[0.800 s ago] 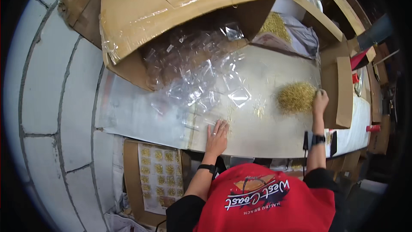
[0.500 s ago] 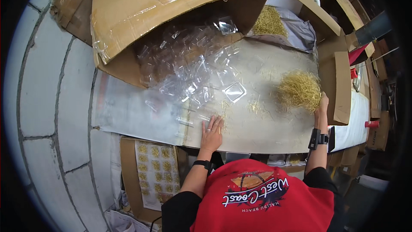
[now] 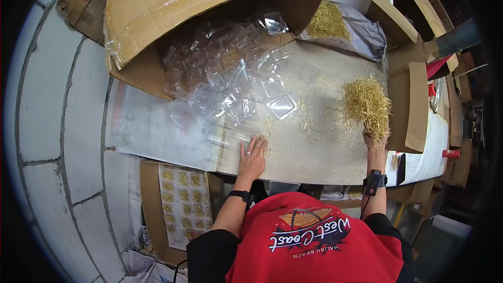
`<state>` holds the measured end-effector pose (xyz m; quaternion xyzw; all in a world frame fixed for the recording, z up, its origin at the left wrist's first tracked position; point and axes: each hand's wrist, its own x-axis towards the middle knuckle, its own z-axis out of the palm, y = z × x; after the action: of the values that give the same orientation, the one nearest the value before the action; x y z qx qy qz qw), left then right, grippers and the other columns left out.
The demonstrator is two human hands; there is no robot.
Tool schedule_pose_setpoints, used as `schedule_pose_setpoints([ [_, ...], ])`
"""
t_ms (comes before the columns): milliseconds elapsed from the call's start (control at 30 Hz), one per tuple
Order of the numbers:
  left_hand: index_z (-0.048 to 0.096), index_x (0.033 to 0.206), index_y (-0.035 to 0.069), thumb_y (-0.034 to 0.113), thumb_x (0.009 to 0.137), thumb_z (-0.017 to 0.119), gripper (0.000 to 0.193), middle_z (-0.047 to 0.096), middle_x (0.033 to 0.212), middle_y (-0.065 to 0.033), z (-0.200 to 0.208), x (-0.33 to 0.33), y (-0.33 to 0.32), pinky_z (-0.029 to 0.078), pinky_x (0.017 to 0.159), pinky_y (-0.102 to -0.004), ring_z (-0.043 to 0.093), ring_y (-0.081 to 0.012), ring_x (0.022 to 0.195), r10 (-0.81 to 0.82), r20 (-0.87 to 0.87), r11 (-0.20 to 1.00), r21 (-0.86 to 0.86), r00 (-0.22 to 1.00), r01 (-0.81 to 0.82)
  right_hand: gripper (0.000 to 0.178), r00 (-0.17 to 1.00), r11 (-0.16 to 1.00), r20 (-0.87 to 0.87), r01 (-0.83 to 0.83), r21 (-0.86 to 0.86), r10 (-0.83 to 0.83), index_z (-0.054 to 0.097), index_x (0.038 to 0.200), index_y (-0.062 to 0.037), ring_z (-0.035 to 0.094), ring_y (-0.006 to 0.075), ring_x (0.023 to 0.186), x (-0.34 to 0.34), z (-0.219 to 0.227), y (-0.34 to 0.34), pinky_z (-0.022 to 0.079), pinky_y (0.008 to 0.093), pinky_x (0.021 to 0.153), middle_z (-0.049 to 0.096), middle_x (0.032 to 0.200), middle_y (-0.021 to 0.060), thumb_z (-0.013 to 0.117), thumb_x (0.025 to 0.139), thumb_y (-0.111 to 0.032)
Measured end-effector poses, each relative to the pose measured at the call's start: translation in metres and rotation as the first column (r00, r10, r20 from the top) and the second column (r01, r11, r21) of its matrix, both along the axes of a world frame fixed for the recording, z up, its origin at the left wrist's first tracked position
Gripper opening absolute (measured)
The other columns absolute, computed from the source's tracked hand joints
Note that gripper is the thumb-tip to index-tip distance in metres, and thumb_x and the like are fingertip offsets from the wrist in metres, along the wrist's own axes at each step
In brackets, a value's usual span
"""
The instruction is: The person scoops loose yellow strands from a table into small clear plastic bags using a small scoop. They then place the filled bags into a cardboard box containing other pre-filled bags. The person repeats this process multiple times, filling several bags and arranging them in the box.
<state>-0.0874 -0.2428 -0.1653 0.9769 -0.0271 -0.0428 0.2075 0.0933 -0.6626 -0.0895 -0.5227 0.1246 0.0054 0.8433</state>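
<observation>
My left hand lies flat on the worktable, fingers stretched and slightly apart, beside a scatter of loose gold slivers. A heap of thin gold-coloured pieces, like short wires or pins, is at the right of the table. Against the near side of this heap is my right hand, its fingers mostly hidden among the gold pieces, so their closure does not show. Clear plastic cases spread across the table ahead of my left hand. More of them spill from a large cardboard box lying on its side.
The tipped cardboard box fills the far left. More gold pieces lie in a paper-lined carton at the back. A cardboard wall borders the right side. Below the table's front edge, a carton holds filled clear packs. A block wall stands left.
My right hand has shifted left from the heap's right edge to its near side, and the heap looks narrower. My left hand stays flat on the table. The view has shifted slightly.
</observation>
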Motion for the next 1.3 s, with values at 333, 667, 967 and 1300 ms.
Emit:
schedule_pose_setpoints([
  [333, 0.045, 0.134, 0.013, 0.013, 0.081, 0.049, 0.053, 0.035, 0.144, 0.0001, 0.001, 0.002, 0.001, 0.014, 0.11, -0.056, 0.021, -0.0199, 0.139, 0.01, 0.008, 1.0, -0.013, 1.0, -0.01, 0.03, 0.999, 0.86, 0.034, 0.052, -0.507, -0.04, 0.061, 0.102, 0.004, 0.059, 0.0114, 0.08, 0.015, 0.105, 0.063, 0.049, 0.0267, 0.071, 0.063, 0.089, 0.0045, 0.06, 0.088, -0.022],
  [667, 0.047, 0.132, 0.013, 0.014, 0.083, 0.047, 0.049, 0.036, 0.143, -0.0003, 0.002, 0.001, 0.001, 0.015, 0.11, -0.0564, 0.023, -0.0202, 0.138, 0.016, 0.037, 0.999, -0.039, 0.999, -0.014, 0.03, 0.971, 0.594, 0.235, 0.165, -0.787, 0.041, 0.063, 0.096, 0.0049, 0.052, 0.0094, 0.073, 0.035, 0.118, 0.076, 0.043, 0.0264, 0.066, 0.061, 0.084, 0.0041, 0.063, 0.086, -0.023],
  [967, 0.048, 0.131, 0.013, 0.015, 0.084, 0.047, 0.047, 0.036, 0.143, 0.0005, 0.0, -0.002, 0.001, 0.016, 0.11, -0.0553, 0.022, -0.0206, 0.138, 0.018, 0.028, 1.0, -0.017, 0.999, -0.017, 0.034, 0.98, 0.709, 0.184, 0.18, -0.681, -0.072, 0.063, 0.094, 0.0051, 0.05, 0.0082, 0.067, 0.043, 0.105, 0.063, 0.042, 0.0246, 0.06, 0.059, 0.079, 0.0021, 0.053, 0.093, -0.027],
  [1300, 0.046, 0.132, 0.011, 0.015, 0.083, 0.048, 0.05, 0.035, 0.143, -0.0005, -0.001, -0.004, 0.0, 0.015, 0.11, -0.0556, 0.022, -0.0218, 0.138, 0.003, 0.021, 0.999, -0.042, 1.0, -0.002, 0.03, 0.977, 0.71, 0.14, 0.213, -0.671, -0.161, 0.064, 0.091, 0.005, 0.05, 0.0069, 0.064, 0.05, 0.109, 0.078, 0.042, 0.0235, 0.057, 0.058, 0.074, 0.0005, 0.058, 0.091, -0.024],
])
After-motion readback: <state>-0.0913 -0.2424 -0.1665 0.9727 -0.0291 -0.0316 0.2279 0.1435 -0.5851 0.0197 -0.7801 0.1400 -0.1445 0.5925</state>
